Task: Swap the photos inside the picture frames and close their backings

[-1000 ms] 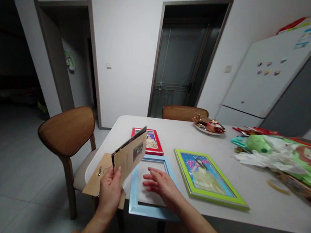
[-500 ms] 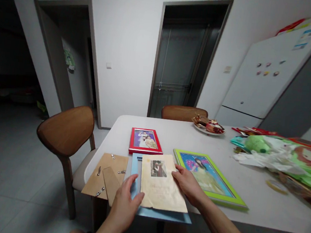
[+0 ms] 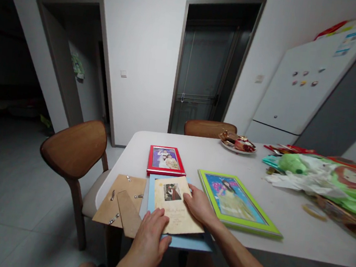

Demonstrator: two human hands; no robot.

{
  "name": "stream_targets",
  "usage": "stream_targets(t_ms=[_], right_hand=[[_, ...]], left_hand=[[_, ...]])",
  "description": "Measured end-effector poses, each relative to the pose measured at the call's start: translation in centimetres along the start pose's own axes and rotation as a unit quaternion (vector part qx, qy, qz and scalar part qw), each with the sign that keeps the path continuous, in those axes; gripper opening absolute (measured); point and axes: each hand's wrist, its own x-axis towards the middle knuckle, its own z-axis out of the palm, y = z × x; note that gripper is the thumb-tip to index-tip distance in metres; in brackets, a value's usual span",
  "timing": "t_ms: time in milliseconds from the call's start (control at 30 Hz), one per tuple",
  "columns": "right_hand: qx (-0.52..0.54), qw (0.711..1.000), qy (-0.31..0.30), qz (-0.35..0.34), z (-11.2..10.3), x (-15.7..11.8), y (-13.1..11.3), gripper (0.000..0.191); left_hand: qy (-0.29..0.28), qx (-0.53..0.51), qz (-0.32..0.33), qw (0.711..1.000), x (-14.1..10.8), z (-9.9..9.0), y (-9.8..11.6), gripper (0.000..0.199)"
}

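Note:
A cream printed sheet (image 3: pixel 181 220) with a small photo in its upper part lies over a light blue picture frame (image 3: pixel 185 242) at the table's near edge. My right hand (image 3: pixel 197 202) grips the sheet's right edge, thumb on top and fingers out of sight beneath. My left hand (image 3: pixel 151 237) is open, its fingers resting along the sheet's lower left edge and its thumb by the frame's bottom rail. To the left lies a brown backing board (image 3: pixel 122 187) with metal clips and a stand leg (image 3: pixel 128 213).
A red framed photo (image 3: pixel 166 161) lies behind the blue frame, and a green framed photo (image 3: pixel 237 202) to the right. Further right are tape (image 3: pixel 314 212), crumpled white plastic (image 3: pixel 301 180) and a plate of things (image 3: pixel 237 143). A wooden chair (image 3: pixel 74 151) stands left.
The sheet has moved slightly left and down over the blue frame, my right hand going with it. My left hand has come in over the sheet's lower left edge.

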Motion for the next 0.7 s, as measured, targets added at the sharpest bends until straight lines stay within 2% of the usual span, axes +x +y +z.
stream_targets(t_ms=[100, 167, 267, 467, 600, 700], right_hand=[[-0.005, 1.000, 0.000, 0.024, 0.1, 0.0, 0.1, 0.044], [-0.029, 0.999, 0.004, 0.014, 0.1, -0.1, 0.1, 0.041], [-0.119, 0.992, 0.009, -0.029, 0.0, -0.4, -0.3, 0.033], [-0.320, 0.947, 0.016, -0.030, 0.2, -1.5, -0.6, 0.029], [-0.337, 0.940, 0.032, -0.046, 0.5, -1.8, -0.4, 0.031], [-0.308, 0.950, 0.047, -0.031, 0.2, -1.6, -0.1, 0.047]], left_hand=[[-0.011, 0.009, -0.005, 1.000, -0.1, -0.1, 0.2, 0.038], [-0.021, 0.015, -0.008, 1.000, -0.1, -0.2, 0.3, 0.036], [-0.040, 0.025, -0.010, 0.999, 0.1, -0.6, 0.5, 0.032], [-0.059, 0.048, -0.020, 0.997, 0.5, -0.8, 1.2, 0.029], [-0.057, 0.031, -0.014, 0.998, 0.1, -1.1, 1.1, 0.033], [-0.034, -0.004, -0.012, 0.999, -1.0, -2.7, -0.6, 0.044]])
